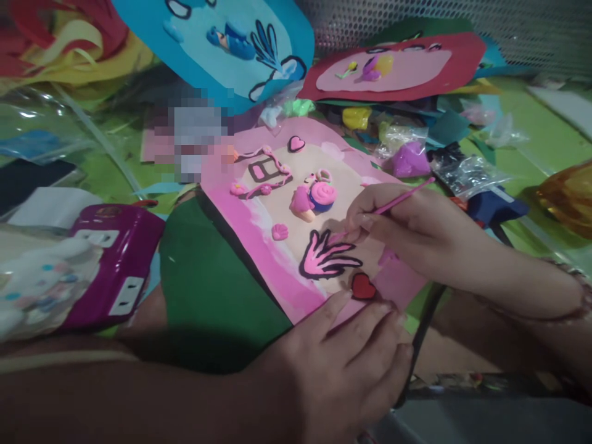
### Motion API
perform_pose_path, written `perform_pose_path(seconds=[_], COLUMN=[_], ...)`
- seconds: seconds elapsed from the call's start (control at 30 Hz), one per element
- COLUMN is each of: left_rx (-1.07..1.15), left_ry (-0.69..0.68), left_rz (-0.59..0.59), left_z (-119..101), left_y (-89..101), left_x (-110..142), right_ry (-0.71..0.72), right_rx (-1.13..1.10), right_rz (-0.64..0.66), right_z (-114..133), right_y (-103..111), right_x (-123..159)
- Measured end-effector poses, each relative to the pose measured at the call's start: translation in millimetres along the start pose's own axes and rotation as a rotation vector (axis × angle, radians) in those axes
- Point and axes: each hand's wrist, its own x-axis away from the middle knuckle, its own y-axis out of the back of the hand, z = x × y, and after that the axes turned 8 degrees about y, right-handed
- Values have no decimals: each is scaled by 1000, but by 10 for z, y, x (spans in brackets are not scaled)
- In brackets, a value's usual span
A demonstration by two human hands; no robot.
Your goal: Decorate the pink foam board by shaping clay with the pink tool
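My right hand [411, 231] pinches a thin pink clay modelling tool [402, 196]. Its lower end points at a pink, black-outlined coral-like clay shape [319, 254] on a pink paper picture [259, 246]. My left hand [356, 364] lies along the picture's near edge, fingers stretched out and slightly apart, close to a red clay heart [363, 286]. Farther up the picture sit a pink and blue clay snail-like figure [319, 196], a small pink shell shape [279, 232], a black-outlined pink heart [296, 144] and a dark square frame shape [264, 171].
Green paper [208, 277] lies left of the picture, beside a purple case [111, 259]. Blue [296, 31] and red [319, 80] paper pictures stand behind. Bagged clay lumps, including a purple one [411, 158], lie at right near a dark blue lump [494, 206] and an amber container [568, 197].
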Motion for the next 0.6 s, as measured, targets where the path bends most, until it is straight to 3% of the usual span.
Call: perform_pose_path(seconds=[0.2, 0.37, 0.6], left_rx=[0, -11, -10], left_ry=[8, 16, 3], left_rz=[-12, 22, 22], left_z=[8, 10, 9], left_y=[13, 21, 11], left_x=[-7, -8, -8], right_ry=[-11, 11, 46], right_rx=[117, -21, -25], right_rz=[-28, -1, 41], right_z=[-48, -12, -8], right_y=[54, 55, 7], right_x=[-3, 20, 37])
